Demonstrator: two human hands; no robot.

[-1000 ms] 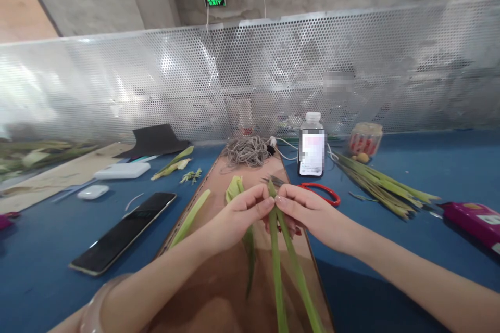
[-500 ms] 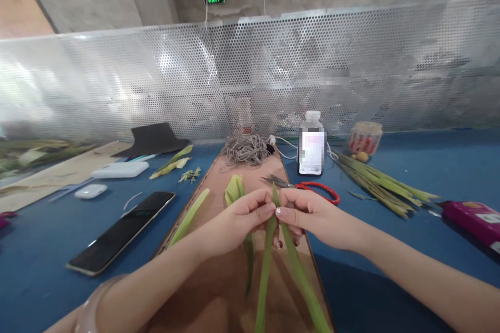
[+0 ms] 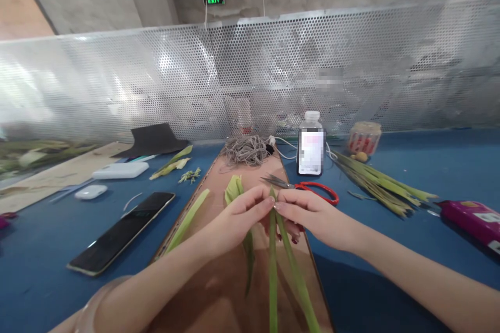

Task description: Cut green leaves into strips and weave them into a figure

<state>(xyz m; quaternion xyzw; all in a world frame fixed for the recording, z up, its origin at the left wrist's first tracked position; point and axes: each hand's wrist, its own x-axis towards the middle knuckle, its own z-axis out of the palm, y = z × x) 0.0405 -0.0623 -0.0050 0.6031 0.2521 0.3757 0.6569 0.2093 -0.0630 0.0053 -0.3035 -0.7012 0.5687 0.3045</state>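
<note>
Two long green leaf strips (image 3: pixel 273 270) meet at the top between my hands and hang down toward me over the brown cardboard (image 3: pixel 219 291). My left hand (image 3: pixel 248 213) pinches them at the upper end between thumb and fingers. Right beside it, thumb tips almost touching, my right hand (image 3: pixel 304 213) pinches the same end; its lower fingers curl behind the strips. Under my left hand lies a folded pale-green leaf (image 3: pixel 233 189). Red-handled scissors (image 3: pixel 318 191) rest just beyond my right hand. Another leaf strip (image 3: pixel 189 218) lies along the cardboard's left edge.
A bundle of grey cord (image 3: pixel 248 150) sits at the cardboard's far end. On the blue table are a lit phone (image 3: pixel 311 152) against a bottle, a jar (image 3: pixel 364 139), a leaf bundle (image 3: pixel 375 182), a purple package (image 3: pixel 471 221) and a black phone (image 3: pixel 125 231). A perforated metal screen (image 3: pixel 250 73) stands behind.
My hands have drawn slightly closer together around the strips' upper end. The left strip's lower part has swung right and hangs straighter; the right one has shifted a little left.
</note>
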